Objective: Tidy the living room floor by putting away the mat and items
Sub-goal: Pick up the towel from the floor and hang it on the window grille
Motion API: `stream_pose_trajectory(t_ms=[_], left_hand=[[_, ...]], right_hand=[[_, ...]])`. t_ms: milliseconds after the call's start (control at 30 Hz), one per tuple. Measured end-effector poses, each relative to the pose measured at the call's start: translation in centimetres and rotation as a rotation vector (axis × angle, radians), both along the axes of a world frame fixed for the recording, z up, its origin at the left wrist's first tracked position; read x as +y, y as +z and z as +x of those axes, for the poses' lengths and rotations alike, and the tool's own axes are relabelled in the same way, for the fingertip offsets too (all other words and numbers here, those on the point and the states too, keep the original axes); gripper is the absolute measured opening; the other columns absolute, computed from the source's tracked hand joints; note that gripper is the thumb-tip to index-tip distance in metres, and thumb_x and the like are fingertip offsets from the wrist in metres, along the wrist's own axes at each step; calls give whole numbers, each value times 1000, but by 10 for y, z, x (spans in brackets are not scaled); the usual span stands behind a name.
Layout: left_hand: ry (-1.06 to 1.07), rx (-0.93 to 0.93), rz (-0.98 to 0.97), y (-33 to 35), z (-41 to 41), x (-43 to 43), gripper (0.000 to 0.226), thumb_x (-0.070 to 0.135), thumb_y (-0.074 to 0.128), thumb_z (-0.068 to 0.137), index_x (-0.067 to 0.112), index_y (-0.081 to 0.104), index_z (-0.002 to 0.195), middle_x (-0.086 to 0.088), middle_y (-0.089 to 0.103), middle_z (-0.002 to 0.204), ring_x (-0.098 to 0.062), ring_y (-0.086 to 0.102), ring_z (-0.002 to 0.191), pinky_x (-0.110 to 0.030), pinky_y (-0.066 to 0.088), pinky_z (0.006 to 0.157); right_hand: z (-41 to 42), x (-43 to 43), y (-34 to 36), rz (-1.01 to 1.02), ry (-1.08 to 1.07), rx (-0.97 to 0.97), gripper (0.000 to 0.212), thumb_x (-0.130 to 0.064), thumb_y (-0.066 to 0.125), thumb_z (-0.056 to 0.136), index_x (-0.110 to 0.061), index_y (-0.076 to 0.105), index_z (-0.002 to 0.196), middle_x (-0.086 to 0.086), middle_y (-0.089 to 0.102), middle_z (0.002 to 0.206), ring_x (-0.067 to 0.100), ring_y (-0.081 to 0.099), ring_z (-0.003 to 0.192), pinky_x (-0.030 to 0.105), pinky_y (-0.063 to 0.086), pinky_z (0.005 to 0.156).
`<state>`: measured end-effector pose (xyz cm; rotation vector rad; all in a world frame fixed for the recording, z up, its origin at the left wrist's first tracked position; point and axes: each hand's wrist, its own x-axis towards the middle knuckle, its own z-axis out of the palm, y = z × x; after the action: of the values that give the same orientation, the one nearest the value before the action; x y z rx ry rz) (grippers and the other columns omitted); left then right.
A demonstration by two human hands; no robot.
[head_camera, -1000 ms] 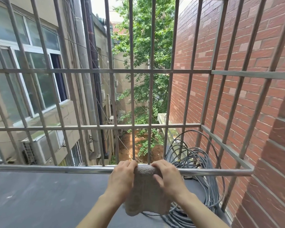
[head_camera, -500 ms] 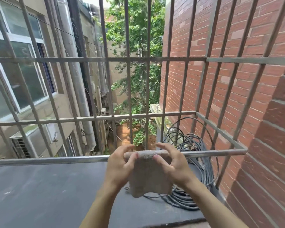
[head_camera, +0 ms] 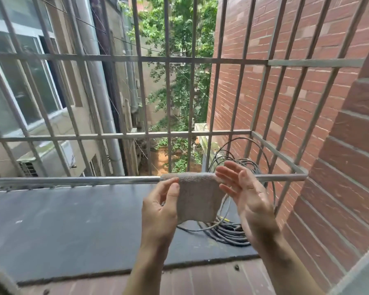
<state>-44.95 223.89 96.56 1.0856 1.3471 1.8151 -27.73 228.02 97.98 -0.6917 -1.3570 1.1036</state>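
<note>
– Where's the grey cloth [head_camera: 197,199]?
– Draped over the metal rail [head_camera: 83,180] at the far edge of the dark ledge [head_camera: 73,226], folded across it, with the near flap hanging down towards the person.
– And the hands?
– The left hand [head_camera: 160,209] is at the cloth's left edge with its fingers loosely curved. The thumb touches the fabric, but I cannot tell whether it pinches it.
– The right one?
– The right hand [head_camera: 243,194] is just right of the cloth, spread wide, palm facing left, holding nothing.
– Anything else nearby?
– A coil of cable [head_camera: 228,231] lies on the ledge behind the cloth, at the right end. A brick wall [head_camera: 307,103] rises on the right, and the grille [head_camera: 168,133] closes off the far side.
</note>
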Motion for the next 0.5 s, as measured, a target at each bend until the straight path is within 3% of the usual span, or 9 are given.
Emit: stream_pose_trajectory(t_ms=[133,233,367,500], left_hand=[[52,-8,10,11,24,-24,20,18,55,101,21,75,100,13,76,90,1,68,86,-17,55,72],[115,-19,12,12,43,-49,20,22,56,101,19,75,105,6,77,96,-6,69,94,-22,56,77],[260,-124,24,12,75,-87,21,33,60,98,20,76,104,-5,75,101,-16,68,95,-38,56,89],[412,-203,45,8,96,-139,31,43,57,86,23,76,102,5,76,100,-11,69,100,-35,55,89]], right_hand=[[16,-19,2,25,59,-7,67,-72,55,85,-22,61,129,4,67,129,22,59,126,52,40,110],[29,-32,0,32,153,3,70,-75,57,81,-24,61,129,3,67,130,21,59,127,52,40,109],[35,-51,-6,2,319,58,80,-80,62,73,-22,61,128,4,68,129,20,60,126,49,42,107],[27,-89,-17,-81,483,106,87,-78,66,71,-16,58,130,7,68,129,23,60,126,45,45,105]])
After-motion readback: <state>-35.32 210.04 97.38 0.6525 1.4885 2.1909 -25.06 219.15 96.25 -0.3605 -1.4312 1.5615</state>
